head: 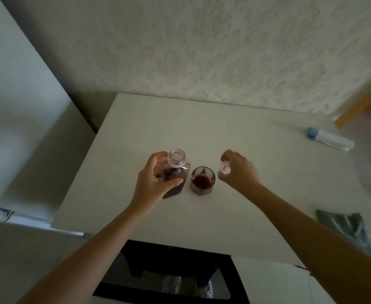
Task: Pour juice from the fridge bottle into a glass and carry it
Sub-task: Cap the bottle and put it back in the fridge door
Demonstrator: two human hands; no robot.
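A clear juice bottle (176,165) with dark red juice stands upright and uncapped on the white table (224,132). My left hand (156,178) grips its body from the left. Just right of the bottle stands a faceted glass (202,180) with dark red juice in its bottom. My right hand (238,170) hovers to the right of the glass and pinches the bottle's pale pink cap (225,166) between thumb and fingers.
A white tube with a blue cap (329,138) lies at the table's far right. A grey cloth (346,227) lies at the right edge. The fridge (15,128) stands to the left. A dark chair (171,273) sits under the near edge.
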